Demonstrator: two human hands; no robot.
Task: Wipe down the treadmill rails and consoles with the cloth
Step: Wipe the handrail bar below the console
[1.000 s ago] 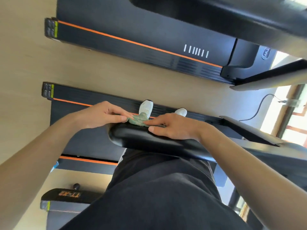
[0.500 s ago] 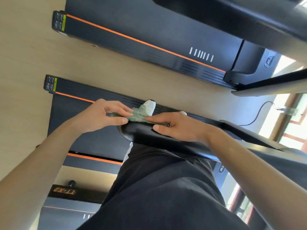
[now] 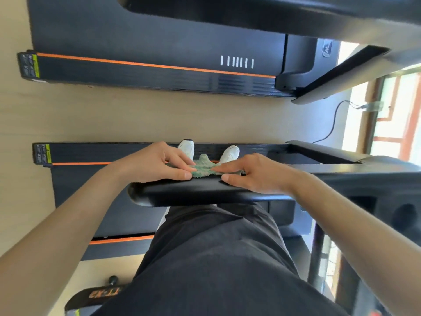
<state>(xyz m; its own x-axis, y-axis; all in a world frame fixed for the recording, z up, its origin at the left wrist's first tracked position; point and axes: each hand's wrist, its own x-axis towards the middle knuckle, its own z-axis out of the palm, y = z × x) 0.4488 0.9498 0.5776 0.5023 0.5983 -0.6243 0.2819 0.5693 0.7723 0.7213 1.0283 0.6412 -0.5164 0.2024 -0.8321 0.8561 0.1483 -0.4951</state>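
Observation:
A black treadmill handrail point(image 3: 182, 193) runs left to right across the middle of the view, its rounded end at the left. A small green cloth point(image 3: 203, 166) lies bunched on the rail's far edge. My left hand point(image 3: 157, 164) pinches the cloth's left side between thumb and fingers. My right hand point(image 3: 255, 173) lies over the rail and pinches the cloth's right side with its fingertips. Both hands hold the cloth between them, on the rail.
Below the rail are the treadmill belt and its orange-striped side rail point(image 3: 77, 163), with my two white shoes point(image 3: 230, 153) on it. A second treadmill point(image 3: 159, 71) stands beyond a strip of wooden floor point(image 3: 159, 119). A power cable point(image 3: 333, 124) and a bright window are at right.
The view has swung so the rail lies more level. Both hands stay on the cloth, which is now spread a little wider between them.

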